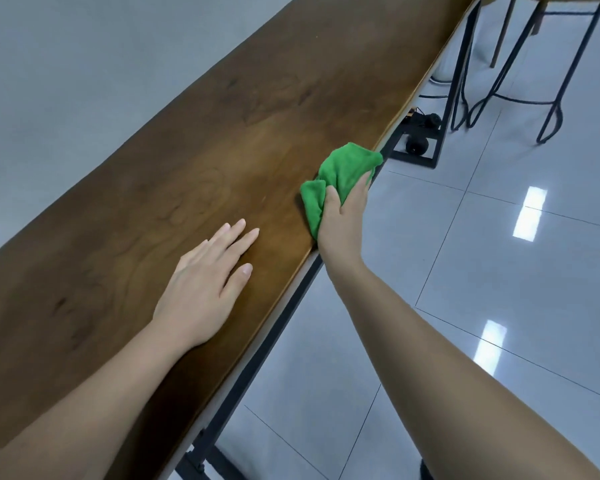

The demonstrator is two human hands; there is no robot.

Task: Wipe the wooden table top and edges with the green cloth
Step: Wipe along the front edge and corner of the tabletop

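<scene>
Bare forearms enter from the bottom of the view: the left forearm point(84, 403) lies over the worktop point(187, 150), and the right forearm point(447, 358) reaches out above the floor beside it. The left hand point(205, 285) rests flat, palm down, fingers straight and slightly spread toward one o'clock, holding nothing. It probably steadies the person as they lean along the long board.

At about two o'clock from it, the right hand point(343, 223) grips the green cloth point(343, 168). The thumb lies over the top of the bunched fabric, while the fingers curl down past the worktop's near edge and are hidden there. The cloth therefore straddles top and edge, part on the wood and part folded over the lip. That hold suits rubbing the edge rather than the broad surface. Its loose end points toward one o'clock, along the edge, where a long stretch probably remains to be wiped.

Further out, the dark wooden worktop runs diagonally from seven o'clock to one o'clock, its far side against a grey wall point(84, 64). A black metal frame point(281, 327) shows beneath the near edge. At three o'clock is a glossy tiled floor point(499, 271) catching light reflections. Black stool legs point(499, 81) stand at one o'clock. A small black wheeled object point(417, 144) lies by the frame's foot, too small to identify.
</scene>
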